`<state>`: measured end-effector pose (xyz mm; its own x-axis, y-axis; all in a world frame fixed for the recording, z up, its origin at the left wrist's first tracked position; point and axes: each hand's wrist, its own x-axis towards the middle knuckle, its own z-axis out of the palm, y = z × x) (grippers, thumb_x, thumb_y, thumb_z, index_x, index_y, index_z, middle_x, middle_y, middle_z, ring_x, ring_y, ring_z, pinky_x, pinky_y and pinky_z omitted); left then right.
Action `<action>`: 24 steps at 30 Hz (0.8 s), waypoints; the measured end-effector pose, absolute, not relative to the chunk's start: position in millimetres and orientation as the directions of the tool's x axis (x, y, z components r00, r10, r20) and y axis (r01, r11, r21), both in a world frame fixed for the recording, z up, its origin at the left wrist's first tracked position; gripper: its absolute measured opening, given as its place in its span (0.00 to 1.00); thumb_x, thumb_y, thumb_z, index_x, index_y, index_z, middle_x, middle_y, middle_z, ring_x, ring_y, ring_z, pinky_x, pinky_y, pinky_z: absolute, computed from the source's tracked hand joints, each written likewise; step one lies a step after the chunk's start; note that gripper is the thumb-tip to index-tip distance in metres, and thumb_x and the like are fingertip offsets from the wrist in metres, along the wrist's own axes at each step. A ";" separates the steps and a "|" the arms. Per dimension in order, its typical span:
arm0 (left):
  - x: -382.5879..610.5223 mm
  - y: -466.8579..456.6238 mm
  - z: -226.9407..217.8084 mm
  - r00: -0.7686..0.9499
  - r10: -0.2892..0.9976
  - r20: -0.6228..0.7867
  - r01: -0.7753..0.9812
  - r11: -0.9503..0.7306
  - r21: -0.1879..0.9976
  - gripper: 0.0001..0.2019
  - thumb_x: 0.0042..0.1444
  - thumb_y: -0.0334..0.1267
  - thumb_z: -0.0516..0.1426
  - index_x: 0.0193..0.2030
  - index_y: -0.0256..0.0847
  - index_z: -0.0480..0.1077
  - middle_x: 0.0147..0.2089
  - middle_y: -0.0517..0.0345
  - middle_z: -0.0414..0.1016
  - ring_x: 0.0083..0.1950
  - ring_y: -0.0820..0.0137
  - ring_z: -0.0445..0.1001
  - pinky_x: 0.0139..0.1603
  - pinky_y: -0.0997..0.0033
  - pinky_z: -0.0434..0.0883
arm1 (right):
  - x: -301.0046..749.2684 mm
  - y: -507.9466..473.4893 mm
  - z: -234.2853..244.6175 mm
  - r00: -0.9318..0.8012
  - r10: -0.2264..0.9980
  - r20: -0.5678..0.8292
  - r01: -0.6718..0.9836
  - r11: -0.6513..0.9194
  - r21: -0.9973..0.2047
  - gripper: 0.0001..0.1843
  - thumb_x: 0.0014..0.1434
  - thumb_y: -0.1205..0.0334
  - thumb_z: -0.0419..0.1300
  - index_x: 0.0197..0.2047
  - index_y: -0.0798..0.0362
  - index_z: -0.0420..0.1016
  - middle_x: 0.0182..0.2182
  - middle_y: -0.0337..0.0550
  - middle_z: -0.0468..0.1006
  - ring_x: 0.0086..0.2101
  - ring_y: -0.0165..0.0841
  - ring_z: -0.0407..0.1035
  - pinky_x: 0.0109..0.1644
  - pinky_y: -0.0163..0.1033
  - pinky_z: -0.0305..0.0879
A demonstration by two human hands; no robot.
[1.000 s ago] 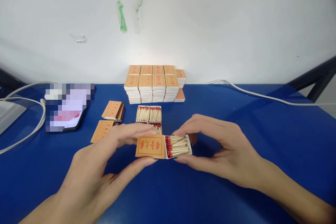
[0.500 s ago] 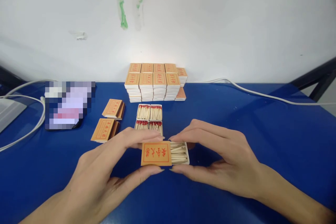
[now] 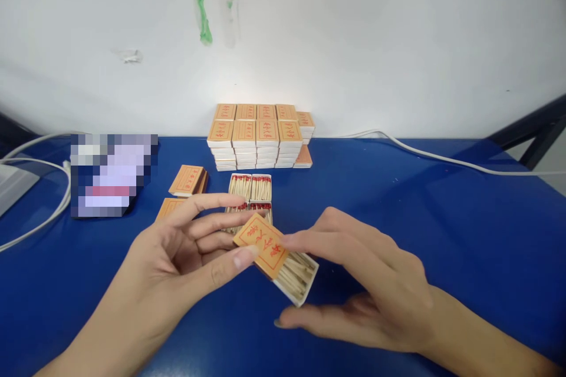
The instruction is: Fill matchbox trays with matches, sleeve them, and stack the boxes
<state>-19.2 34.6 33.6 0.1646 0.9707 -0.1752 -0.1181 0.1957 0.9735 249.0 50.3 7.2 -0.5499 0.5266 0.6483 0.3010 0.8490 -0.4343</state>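
A half-open matchbox (image 3: pixel 267 247) is tilted above the blue table, its orange sleeve up to the left. From the lower right end sticks a white inner tray (image 3: pixel 298 277) full of matchsticks; the match heads are hidden under the sleeve. My left hand (image 3: pixel 190 253) grips the sleeve, thumb on top and fingers behind it. My right hand (image 3: pixel 371 277) has its thumb and fingers spread around the tray end, with a forefinger touching the sleeve. Just behind stand several open trays of red-headed matches (image 3: pixel 250 188), partly covered by my left fingers.
Stacked matchboxes (image 3: pixel 256 135) stand against the white wall. Orange sleeves (image 3: pixel 189 181) lie left of the open trays. Farther left are a phone with a blurred screen (image 3: pixel 115 174) and white cables (image 3: pixel 66 200). Another white cable (image 3: pixel 442 159) runs along the back right.
The matchbox has turned from level to slanting down to the right. My left thumb has moved onto the sleeve's top, and my right thumb and fingers have spread wider apart.
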 end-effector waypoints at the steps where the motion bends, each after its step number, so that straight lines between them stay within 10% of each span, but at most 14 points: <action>1: -18.9 33.5 34.4 0.167 0.970 -0.177 -0.115 0.198 0.973 0.17 0.64 0.41 0.80 0.57 0.53 0.88 0.55 0.59 0.95 0.57 0.63 0.95 0.57 0.80 0.88 | 249.2 50.4 6.7 -0.569 0.520 0.637 0.278 0.851 -0.446 0.31 0.74 0.46 0.76 0.67 0.60 0.77 0.41 0.45 0.85 0.37 0.36 0.77 0.44 0.43 0.81; 9: -18.7 30.1 31.0 0.255 0.943 -0.214 -0.120 0.250 0.961 0.09 0.70 0.42 0.76 0.54 0.54 0.91 0.54 0.58 0.96 0.55 0.66 0.95 0.59 0.81 0.87 | 242.3 45.9 7.5 -0.609 0.574 0.547 0.265 0.797 -0.542 0.29 0.77 0.46 0.74 0.69 0.57 0.75 0.42 0.42 0.85 0.38 0.33 0.77 0.44 0.39 0.79; 24: -20.6 25.7 24.3 0.465 0.832 -0.302 -0.126 0.400 0.908 0.24 0.72 0.37 0.74 0.72 0.57 0.83 0.47 0.60 0.93 0.45 0.71 0.93 0.47 0.81 0.88 | 244.4 51.5 4.2 -0.587 0.541 0.602 0.323 0.838 -0.439 0.34 0.75 0.49 0.75 0.73 0.58 0.72 0.55 0.56 0.88 0.52 0.42 0.85 0.53 0.45 0.87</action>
